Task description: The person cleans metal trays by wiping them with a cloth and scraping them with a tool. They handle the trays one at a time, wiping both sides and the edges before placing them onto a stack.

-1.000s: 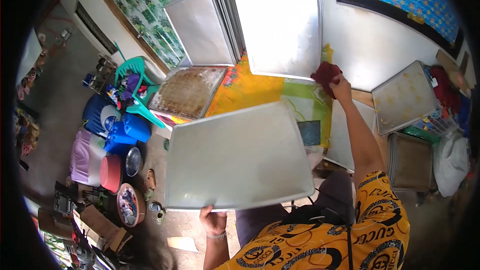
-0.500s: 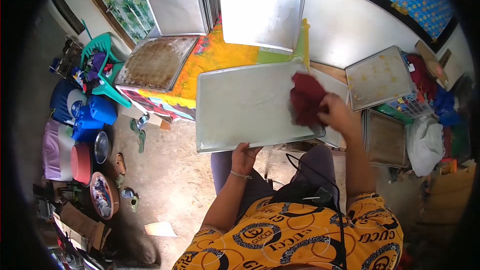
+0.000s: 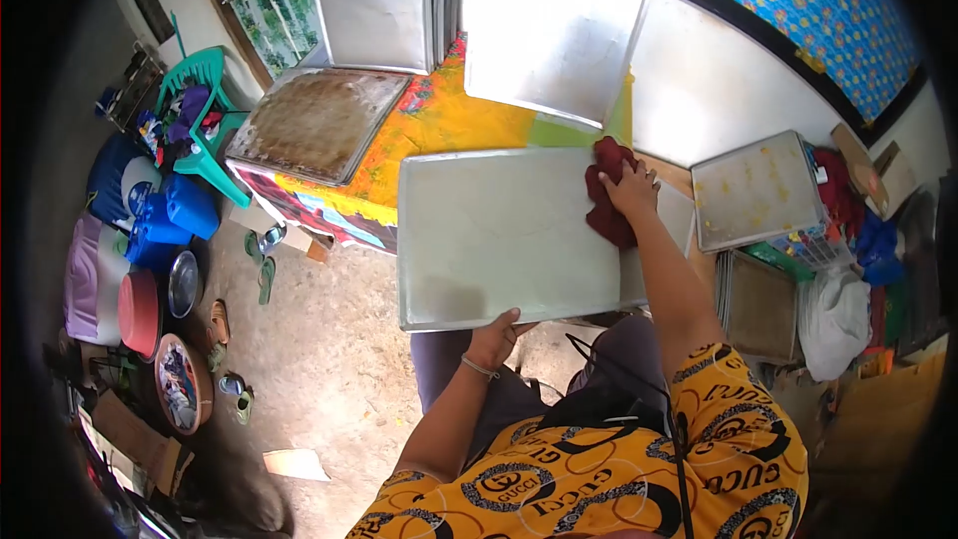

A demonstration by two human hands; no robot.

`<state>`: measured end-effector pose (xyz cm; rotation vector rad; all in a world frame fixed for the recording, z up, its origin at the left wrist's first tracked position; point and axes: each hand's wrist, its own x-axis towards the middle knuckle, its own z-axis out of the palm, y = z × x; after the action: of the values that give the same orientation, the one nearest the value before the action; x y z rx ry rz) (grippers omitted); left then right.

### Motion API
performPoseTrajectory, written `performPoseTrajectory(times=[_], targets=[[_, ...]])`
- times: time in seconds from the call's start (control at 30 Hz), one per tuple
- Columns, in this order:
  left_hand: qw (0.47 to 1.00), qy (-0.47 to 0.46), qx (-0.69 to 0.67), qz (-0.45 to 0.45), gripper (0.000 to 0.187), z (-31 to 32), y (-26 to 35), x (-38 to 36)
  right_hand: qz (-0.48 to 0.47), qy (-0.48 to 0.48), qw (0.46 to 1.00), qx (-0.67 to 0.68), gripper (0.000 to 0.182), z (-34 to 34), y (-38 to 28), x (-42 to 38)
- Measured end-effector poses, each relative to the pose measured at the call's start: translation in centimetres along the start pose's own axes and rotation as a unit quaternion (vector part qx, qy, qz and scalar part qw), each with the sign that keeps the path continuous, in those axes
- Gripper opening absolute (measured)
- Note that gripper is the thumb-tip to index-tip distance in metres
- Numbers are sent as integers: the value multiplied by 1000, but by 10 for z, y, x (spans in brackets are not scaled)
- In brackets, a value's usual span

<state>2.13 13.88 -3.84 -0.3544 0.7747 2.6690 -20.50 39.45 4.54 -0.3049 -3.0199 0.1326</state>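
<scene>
A flat metal baking tray (image 3: pixel 499 240) lies in front of me, its far edge by the table and its near edge above my lap. My left hand (image 3: pixel 494 339) grips that near edge, thumb on top and fingers underneath. At the far right corner, my right hand (image 3: pixel 631 188) presses a dark red cloth (image 3: pixel 611 220) against the tray; the cloth bunches out around the fingers. Part of another tray (image 3: pixel 676 215) shows beneath the right side, mostly hidden by the held tray and my forearm.
A browned tray (image 3: pixel 317 127) lies on the yellow-covered table (image 3: pixel 449 125). Bright trays (image 3: pixel 549 30) stand upright behind it. To the right, a yellow-spotted tray (image 3: pixel 753 190) leans on a basket, above stacked trays (image 3: pixel 758 304). A green chair (image 3: pixel 205 70) and basins (image 3: pixel 140 309) are at left.
My right hand has moved with the red cloth up toward the tray's far right corner. The tray sits slightly lower in view and more level. My left hand keeps hold of its near edge.
</scene>
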Motion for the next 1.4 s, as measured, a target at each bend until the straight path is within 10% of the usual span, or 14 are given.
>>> performPoseTrajectory(times=[0.17,0.47,0.9,1.07,1.2,1.3,1.4], targets=[[999,-34,1,-4,42,-1,0,-4,0,29,998,-51,72,15,-46,35],[990,45,-32,-129,37,-14,-6,-2,-275,138,949,71,68,57,-215,-29],[996,-35,55,-53,36,-6,-6,-3,-516,29,832,203,53,49,-301,-94],[754,-59,646,103,34,0,9,-13,-606,-31,751,262,46,32,-274,-163],[617,-36,754,222,37,-20,-1,-6,-680,-70,681,264,49,36,-241,-202],[707,-33,673,216,41,-18,-2,-5,-704,-131,646,265,45,25,-215,-212],[962,-64,244,102,47,-9,-11,-6,-703,-193,639,246,37,9,-189,-196]])
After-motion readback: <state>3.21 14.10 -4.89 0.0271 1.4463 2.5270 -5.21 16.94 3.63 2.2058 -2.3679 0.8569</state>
